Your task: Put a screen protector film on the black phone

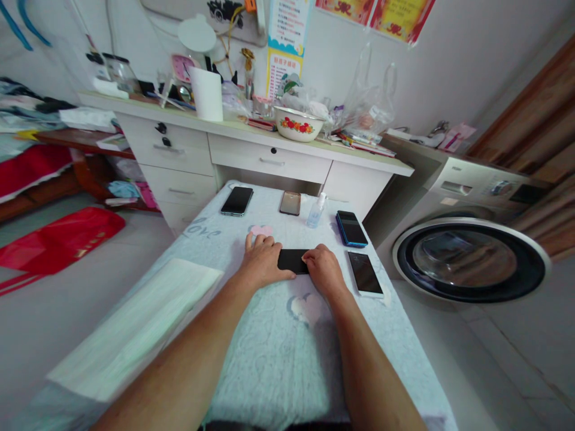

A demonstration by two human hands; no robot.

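Observation:
A dark phone (293,261) lies lengthwise across the cloth-covered table between my hands. My left hand (264,261) holds its left end, with the thumb along the near edge and the fingers around the far corner. Over the right end, my right hand (324,268) has its fingers bunched and pressed down on the dark surface. Whatever may be under those fingertips is hidden. Beyond the phone stands a clear spray bottle (316,211) with a white top. To the right are a white-edged phone (365,273) and a blue-edged phone (351,228).
Another black phone (237,201) and a phone case (290,203) lie at the table's far side. A folded pale cloth (139,326) rests on the left. Behind stands a white desk (269,157) bearing a floral bowl (299,124); a washing machine (471,179) is at right.

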